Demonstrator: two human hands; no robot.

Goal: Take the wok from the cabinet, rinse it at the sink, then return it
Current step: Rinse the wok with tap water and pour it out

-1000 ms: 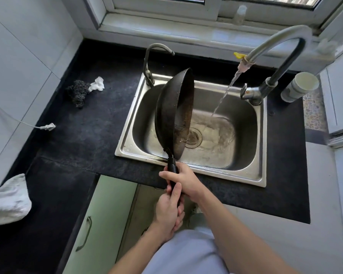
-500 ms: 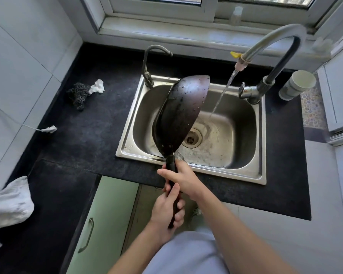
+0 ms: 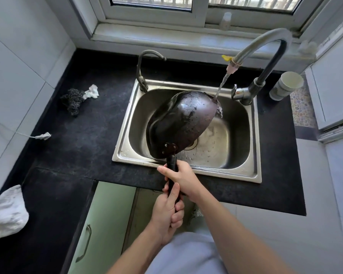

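Note:
A dark wok is held over the steel sink, turned so its wet outer bottom faces up. Both hands grip its black handle. My right hand holds the handle close to the bowl, and my left hand holds its end, nearer my body. Water runs from the tall curved faucet and strikes the wok's far right rim. The wok hides most of the drain.
A smaller tap stands at the sink's back left corner. A steel scourer and a white rag lie on the black counter. A white cup stands right of the faucet. A green cabinet door is below.
The wok has rolled over from standing on edge to bottom up, and its far rim has swung right under the water stream. Both hands have kept their grip on the handle.

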